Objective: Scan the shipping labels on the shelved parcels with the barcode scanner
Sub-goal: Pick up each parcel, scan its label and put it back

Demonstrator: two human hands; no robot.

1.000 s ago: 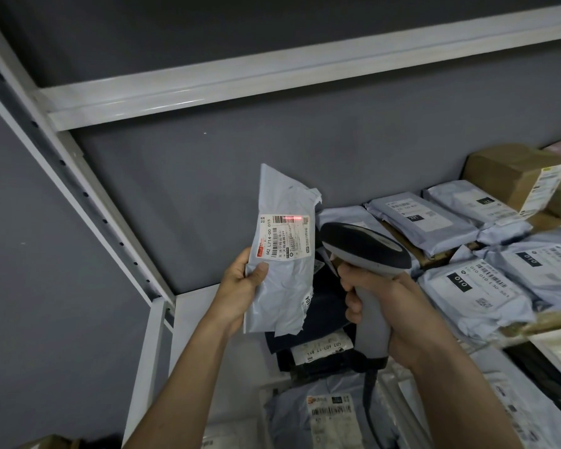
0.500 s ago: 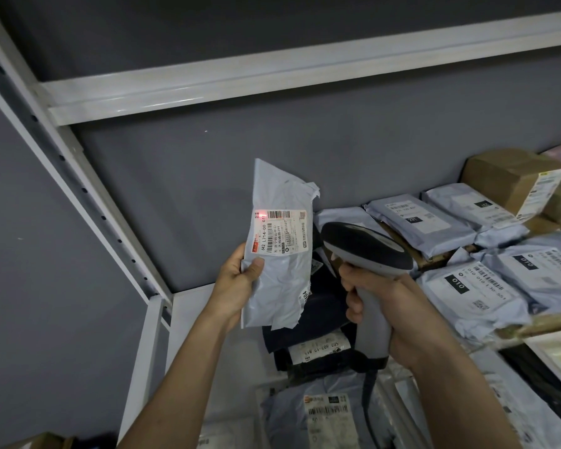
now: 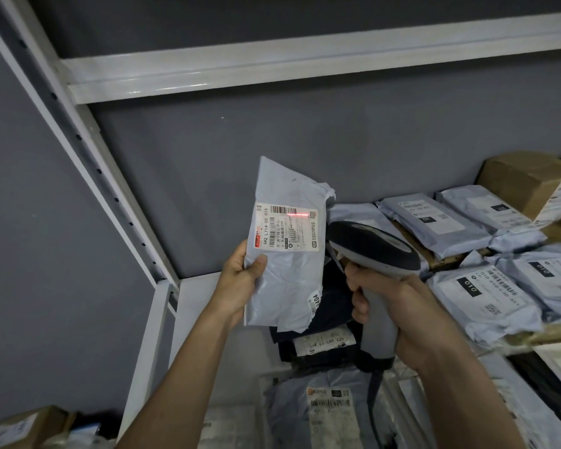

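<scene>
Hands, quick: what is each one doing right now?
Left hand: grips the grey mailer bag, label facing the scanner.
Right hand: grips the barcode scanner by its handle.

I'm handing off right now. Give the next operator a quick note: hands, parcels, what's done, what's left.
Left hand holds a grey mailer upright by its left edge.
Right hand grips the barcode scanner, aimed at the mailer's label.
The red scan line sits just below the top barcode, not clearly across it.
A read isn't confirmed.
More labelled parcels lie on the shelf at right, waiting.
</scene>
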